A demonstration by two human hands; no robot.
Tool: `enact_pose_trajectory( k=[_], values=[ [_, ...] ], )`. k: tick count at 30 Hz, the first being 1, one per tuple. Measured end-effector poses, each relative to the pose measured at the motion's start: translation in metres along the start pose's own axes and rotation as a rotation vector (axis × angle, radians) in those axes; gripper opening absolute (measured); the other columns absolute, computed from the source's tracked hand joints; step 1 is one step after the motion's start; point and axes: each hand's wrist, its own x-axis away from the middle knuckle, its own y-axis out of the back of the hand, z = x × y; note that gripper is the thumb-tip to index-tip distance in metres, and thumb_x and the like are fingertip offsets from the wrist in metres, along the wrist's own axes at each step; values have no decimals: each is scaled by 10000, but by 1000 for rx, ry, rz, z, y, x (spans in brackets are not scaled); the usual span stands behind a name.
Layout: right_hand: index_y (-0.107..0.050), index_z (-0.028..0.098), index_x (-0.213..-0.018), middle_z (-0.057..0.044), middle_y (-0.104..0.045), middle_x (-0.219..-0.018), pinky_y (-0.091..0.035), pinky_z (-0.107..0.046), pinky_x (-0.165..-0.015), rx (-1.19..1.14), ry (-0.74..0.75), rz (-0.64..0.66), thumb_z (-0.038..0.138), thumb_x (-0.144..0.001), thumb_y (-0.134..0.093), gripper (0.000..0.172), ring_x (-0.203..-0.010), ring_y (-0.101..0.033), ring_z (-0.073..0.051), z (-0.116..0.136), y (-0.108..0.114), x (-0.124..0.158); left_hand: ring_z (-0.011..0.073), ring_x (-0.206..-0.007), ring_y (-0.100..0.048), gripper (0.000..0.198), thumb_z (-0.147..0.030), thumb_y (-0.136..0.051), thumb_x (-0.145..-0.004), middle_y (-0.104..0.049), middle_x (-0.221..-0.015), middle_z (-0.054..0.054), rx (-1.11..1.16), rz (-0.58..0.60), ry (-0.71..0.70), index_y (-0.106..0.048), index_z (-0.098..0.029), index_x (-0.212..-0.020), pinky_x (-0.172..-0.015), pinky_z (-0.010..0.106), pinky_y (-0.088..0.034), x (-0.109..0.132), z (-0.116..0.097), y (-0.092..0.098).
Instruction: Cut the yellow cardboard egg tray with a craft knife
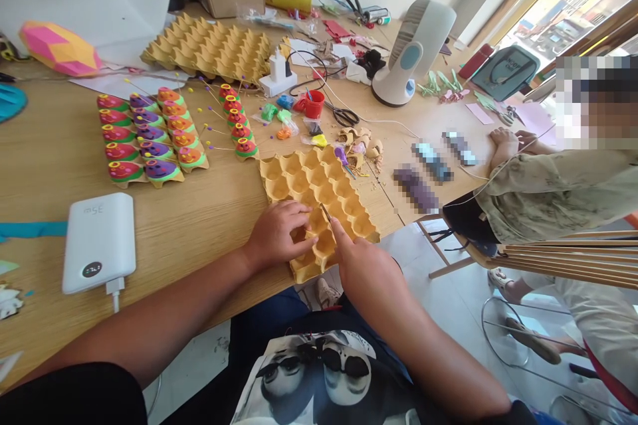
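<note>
A yellow pulp egg tray (286,176) lies at the table's front edge, its near corner jutting out past it. My left hand (279,234) is on the tray's left side, thumb and fingers curled around one cup and pressing it. A thin dark blade, apparently a craft knife (325,213), is gripped in my right hand (367,272). My index finger stretches along the blade, and its tip touches the ridges between cups. The handle is hidden inside my closed fingers.
Painted egg-cup caterpillars (144,136) with pin feelers stand at left. A power bank (100,242) lies nearer. Torn tray scraps (361,146), scissors (343,114), a red cup (314,105) and a fan (413,53) are beyond. Another person (543,192) sits at right.
</note>
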Motion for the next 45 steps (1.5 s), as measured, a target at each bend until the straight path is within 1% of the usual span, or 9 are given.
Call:
enact_pose_trajectory(
  k=[5, 9, 13, 20, 26, 34, 37, 41, 45],
  values=[
    [-175, 231, -1684, -109, -729, -1079, -480, -267, -631, 27, 0, 10, 133, -987, -473, 764, -866, -733, -215, 3, 1, -8, 293, -1089, -672, 284, -493, -712, -845, -738, -1189, 98, -14, -4, 6, -708, -211, -808, -943, 464, -522, -1, 1, 0],
    [-155, 238, -1686, -96, -723, -1053, -470, -255, -614, 40, -5, 15, 158, -1006, -472, 754, -843, -727, -204, 3, -3, -4, 285, -1093, -673, 254, -470, -723, -834, -741, -1194, 89, -2, 0, 4, -703, -219, -803, -955, 461, -516, -1, 1, 0],
    [-185, 244, -1680, -94, -725, -1054, -472, -255, -633, 9, -6, 0, 163, -1010, -474, 735, -863, -727, -206, 2, -2, -4, 279, -1091, -674, 263, -479, -709, -844, -745, -1190, 86, 9, -2, 11, -702, -219, -802, -950, 457, -515, -1, 0, 1],
    [-182, 273, -1685, -94, -737, -1071, -483, -275, -686, -74, 22, -74, 273, -1075, -378, 641, -899, -730, -227, -4, -7, -15, 284, -1071, -674, 288, -500, -699, -850, -740, -1162, 91, -22, 2, 8, -711, -215, -811, -914, 451, -516, -2, 1, 0],
    [-194, 272, -1682, -96, -732, -1082, -490, -291, -699, -73, 39, -76, 290, -1085, -342, 616, -899, -726, -234, -4, -8, -26, 278, -1073, -668, 280, -495, -696, -850, -735, -1166, 89, -19, 12, 15, -710, -217, -815, -924, 446, -513, -1, 2, 0],
    [-159, 261, -1687, -101, -733, -1038, -497, -270, -660, 14, 3, -8, 207, -1043, -425, 699, -871, -743, -224, 1, 1, -11, 284, -1091, -665, 260, -481, -705, -836, -734, -1187, 84, -3, 16, 24, -703, -222, -808, -939, 452, -511, -1, 0, 1],
    [-153, 248, -1688, -107, -736, -1021, -499, -270, -652, 38, 6, -17, 175, -1023, -431, 725, -851, -745, -227, 2, 0, -16, 282, -1084, -663, 258, -482, -708, -836, -733, -1175, 80, -1, 17, 22, -705, -225, -812, -946, 447, -509, -1, 1, 0],
    [-157, 240, -1686, -109, -739, -1020, -500, -278, -651, 27, 17, -48, 219, -1043, -414, 693, -849, -745, -236, 3, 0, -23, 285, -1086, -660, 268, -492, -711, -832, -731, -1167, 86, -10, 19, 29, -705, -224, -816, -947, 446, -509, 0, 1, 1],
    [-178, 274, -1683, -101, -740, -1046, -501, -282, -670, -19, 2, -13, 272, -1082, -372, 632, -870, -742, -231, 0, 3, -13, 283, -1103, -663, 252, -474, -711, -838, -734, -1194, 86, -7, 14, 26, -696, -223, -813, -949, 448, -506, -1, 0, 1]
  ],
)
